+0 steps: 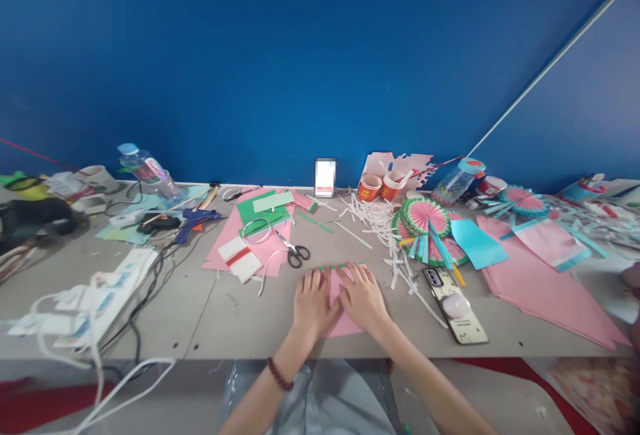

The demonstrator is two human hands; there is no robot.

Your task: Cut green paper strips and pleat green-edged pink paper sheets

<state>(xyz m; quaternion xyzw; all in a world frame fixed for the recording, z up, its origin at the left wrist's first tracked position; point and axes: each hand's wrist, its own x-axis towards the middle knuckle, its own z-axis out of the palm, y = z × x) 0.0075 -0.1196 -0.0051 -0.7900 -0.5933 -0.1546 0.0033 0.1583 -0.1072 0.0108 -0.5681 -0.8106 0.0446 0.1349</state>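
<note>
A pink paper sheet (334,295) with a green strip along its far edge lies on the grey table (220,315) right in front of me. My left hand (311,305) rests flat on its left part, fingers stretched out. My right hand (363,298) lies flat on its right part, fingers spread toward the far edge. Both hands press on the paper and hold nothing else. A bead bracelet sits on my left wrist.
Black-handled scissors (295,251) lie just beyond my left hand on pink and green sheets (260,228). A phone (455,305) lies to the right, near paper fans (425,225) and white paper strips (385,228). Two red cups (380,188), a bottle (147,171), a glue gun (193,221) and a power strip (115,288) stand around.
</note>
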